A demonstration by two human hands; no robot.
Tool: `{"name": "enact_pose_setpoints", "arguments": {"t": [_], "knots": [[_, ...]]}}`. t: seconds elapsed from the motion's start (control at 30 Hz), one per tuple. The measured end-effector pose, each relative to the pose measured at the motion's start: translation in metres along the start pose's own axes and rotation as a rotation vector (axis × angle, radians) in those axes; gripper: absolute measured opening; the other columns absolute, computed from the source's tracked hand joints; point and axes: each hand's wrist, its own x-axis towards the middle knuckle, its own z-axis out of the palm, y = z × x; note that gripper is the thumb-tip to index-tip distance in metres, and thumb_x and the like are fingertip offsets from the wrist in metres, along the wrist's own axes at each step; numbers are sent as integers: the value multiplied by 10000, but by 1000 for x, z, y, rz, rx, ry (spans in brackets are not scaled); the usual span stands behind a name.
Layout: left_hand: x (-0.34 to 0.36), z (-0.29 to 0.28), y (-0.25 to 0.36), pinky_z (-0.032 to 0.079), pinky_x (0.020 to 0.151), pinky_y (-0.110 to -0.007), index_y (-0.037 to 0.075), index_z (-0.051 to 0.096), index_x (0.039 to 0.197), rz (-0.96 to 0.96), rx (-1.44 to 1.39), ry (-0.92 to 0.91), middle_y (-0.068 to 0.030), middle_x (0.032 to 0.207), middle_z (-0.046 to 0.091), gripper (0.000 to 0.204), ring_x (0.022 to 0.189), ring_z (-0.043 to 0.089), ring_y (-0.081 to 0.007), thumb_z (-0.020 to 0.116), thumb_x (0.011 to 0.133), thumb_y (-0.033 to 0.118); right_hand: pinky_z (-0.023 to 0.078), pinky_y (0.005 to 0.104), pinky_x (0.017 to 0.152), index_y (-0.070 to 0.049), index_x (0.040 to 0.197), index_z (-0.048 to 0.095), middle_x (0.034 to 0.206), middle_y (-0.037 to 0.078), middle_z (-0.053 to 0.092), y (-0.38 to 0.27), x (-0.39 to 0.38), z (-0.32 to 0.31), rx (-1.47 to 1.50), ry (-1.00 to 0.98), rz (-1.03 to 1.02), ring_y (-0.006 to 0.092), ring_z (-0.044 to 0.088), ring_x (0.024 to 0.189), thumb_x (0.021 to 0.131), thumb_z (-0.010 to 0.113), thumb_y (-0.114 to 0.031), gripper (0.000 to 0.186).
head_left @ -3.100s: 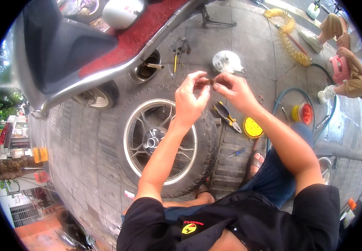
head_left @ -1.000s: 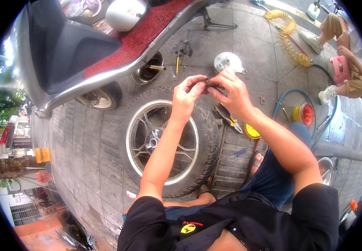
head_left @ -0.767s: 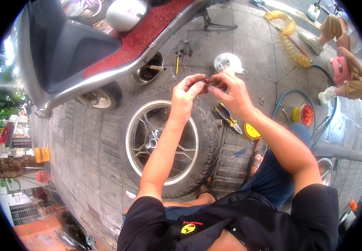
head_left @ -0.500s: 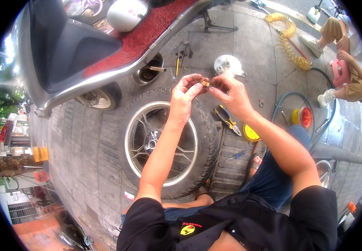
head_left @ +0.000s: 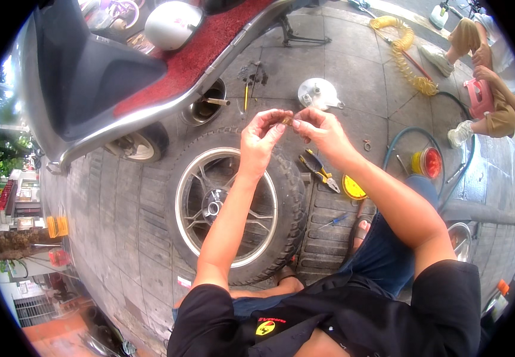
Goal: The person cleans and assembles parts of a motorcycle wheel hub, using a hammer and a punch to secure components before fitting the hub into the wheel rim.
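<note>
Over the far right part of the wheel [head_left: 296,205], both my hands meet at a small brass-coloured part [head_left: 286,121]. My left hand [head_left: 258,143] pinches it between thumb and fingers. The fingertips of my right hand [head_left: 328,135] are closed against its other side. Fingers cover most of the part, so its exact kind does not show. Below my hands the wheel lies flat, a spoked silver rim inside a black knobbly tyre, partly hidden by my left forearm. A round silver brake plate [head_left: 329,95] rests on the pavement just beyond my right hand.
Yellow-and-black pliers [head_left: 328,179], a yellow round lid [head_left: 353,187] and a blue screwdriver [head_left: 336,221] lie right of the wheel. A scooter with a red footboard [head_left: 195,59] stands far left. Hoses [head_left: 397,134], a red-filled tin [head_left: 429,163] and a seated person [head_left: 498,113] are at right.
The view has shifted slightly. My hands still hold the brass-coloured part together; the fingers have turned a little and now cover more of it.
</note>
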Motion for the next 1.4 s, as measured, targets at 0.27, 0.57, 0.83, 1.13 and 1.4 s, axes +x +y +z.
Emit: {"name": "enact_pose_setpoints", "arguments": {"t": [0.27,0.57,0.83,1.13,1.4], "knots": [[0,1,2,498,828,-274,11,636,1097,138,397,0,-59,1012,661,271,922,623,-137,689,833,32,495,307,686,4,927,637,833,93,663,-5,-3,1,-334,185,-257,147,624,739,853,689,-161,189],[2,7,-2,512,746,-314,4,666,935,296,644,124,-107,889,664,168,828,650,-224,685,772,38,498,339,676,0,887,630,831,118,644,-1,-4,5,-484,160,-402,253,641,770,818,689,-122,152],[5,-13,0,510,850,-354,78,569,1219,80,983,-166,-96,1052,645,463,983,632,-259,708,806,234,510,355,720,15,915,647,812,140,691,28,3,-13,-479,203,20,254,673,768,816,691,-202,242],[-90,-201,79,476,933,-388,22,595,1211,-346,1232,-157,-184,1159,638,450,1074,621,-310,662,850,282,501,375,696,20,889,668,801,147,689,122,5,-47,-682,40,326,239,658,748,800,672,-307,339],[-480,-273,-29,434,969,-355,-48,523,1270,-684,504,1400,-167,1212,609,482,1097,575,-255,609,924,277,460,276,584,-6,978,642,783,49,650,119,2,-36,-487,-30,410,119,575,676,866,635,-212,234]]}}
